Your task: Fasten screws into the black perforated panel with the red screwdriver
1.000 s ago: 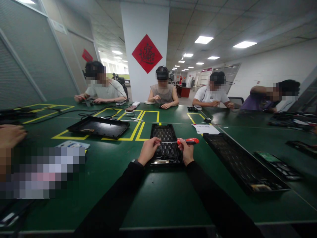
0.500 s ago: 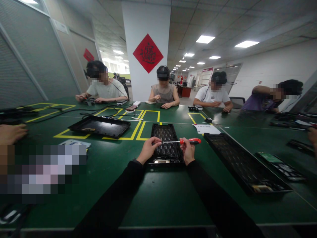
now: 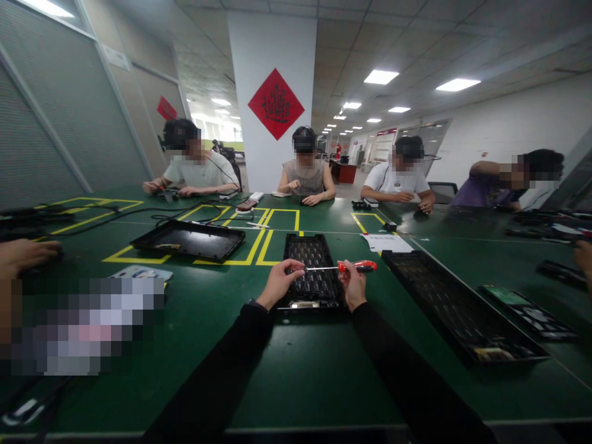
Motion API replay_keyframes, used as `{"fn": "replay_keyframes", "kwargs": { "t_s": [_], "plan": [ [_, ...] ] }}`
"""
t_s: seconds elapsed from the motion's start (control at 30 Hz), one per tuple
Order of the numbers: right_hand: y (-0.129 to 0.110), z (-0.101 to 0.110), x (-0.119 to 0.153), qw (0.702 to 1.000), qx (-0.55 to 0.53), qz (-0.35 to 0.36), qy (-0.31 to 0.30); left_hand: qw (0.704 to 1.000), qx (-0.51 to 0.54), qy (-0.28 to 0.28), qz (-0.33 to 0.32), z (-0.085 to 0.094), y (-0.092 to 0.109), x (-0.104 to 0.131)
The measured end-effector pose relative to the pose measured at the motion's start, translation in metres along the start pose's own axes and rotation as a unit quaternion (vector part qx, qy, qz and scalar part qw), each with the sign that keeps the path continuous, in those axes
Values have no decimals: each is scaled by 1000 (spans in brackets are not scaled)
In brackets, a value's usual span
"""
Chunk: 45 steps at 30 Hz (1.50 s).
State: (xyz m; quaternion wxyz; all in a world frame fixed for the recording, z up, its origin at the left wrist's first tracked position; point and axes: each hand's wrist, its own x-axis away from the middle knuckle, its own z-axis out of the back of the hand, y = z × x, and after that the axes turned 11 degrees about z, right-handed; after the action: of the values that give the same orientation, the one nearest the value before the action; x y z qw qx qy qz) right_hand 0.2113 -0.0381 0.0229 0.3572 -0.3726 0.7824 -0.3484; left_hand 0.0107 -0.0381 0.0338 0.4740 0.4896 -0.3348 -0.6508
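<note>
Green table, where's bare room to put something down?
Bare table shows between the left sleeve and right sleeve, below the middle tray, save one speck; more between left sleeve and left tray. Crowded: over the middle tray, where the left hand and right hand meet the screwdriver, and at right, around the long tray and green board.

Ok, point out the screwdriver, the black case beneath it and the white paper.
Screwdriver (image 3: 343,266): head view, red front of handle.
Black case (image 3: 317,283): head view, inner floor.
White paper (image 3: 387,243): head view, sheet's middle.

The right hand (image 3: 354,286) grips a red screwdriver (image 3: 359,266) — left hand (image 3: 279,283) right at the tip — level over a black case (image 3: 309,248) on the green table (image 3: 305,382).
</note>
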Motion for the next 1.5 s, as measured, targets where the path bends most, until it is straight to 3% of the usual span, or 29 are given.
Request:
{"fn": "replay_keyframes", "kwargs": {
  "t_s": [0.43, 0.67, 0.8, 0.97, 1.23, 1.5],
  "plan": [
    [-8, -9, 2, 992, 51, 83, -86, 1000, 12, -15, 10, -1, -2, -1],
    [-17, -12, 10, 986, -12, 31, -164, 998, -39, -49, 7, -1, -2, -1],
    [-13, -11, 8, 988, -31, 45, -144, 997, -26, -72, 6, -1, 3, 0],
    [-16, -10, 5, 991, 2, 87, -99, 998, -46, -35, -10, 3, 15, 6],
    [-37, -30, 46, 952, 160, 242, -100, 992, -64, -107, 7, 6, 30, 19],
    [-33, -31, 55, 941, 186, 265, -103, 985, -115, -125, -1, 2, 31, 21]
  ]
}}
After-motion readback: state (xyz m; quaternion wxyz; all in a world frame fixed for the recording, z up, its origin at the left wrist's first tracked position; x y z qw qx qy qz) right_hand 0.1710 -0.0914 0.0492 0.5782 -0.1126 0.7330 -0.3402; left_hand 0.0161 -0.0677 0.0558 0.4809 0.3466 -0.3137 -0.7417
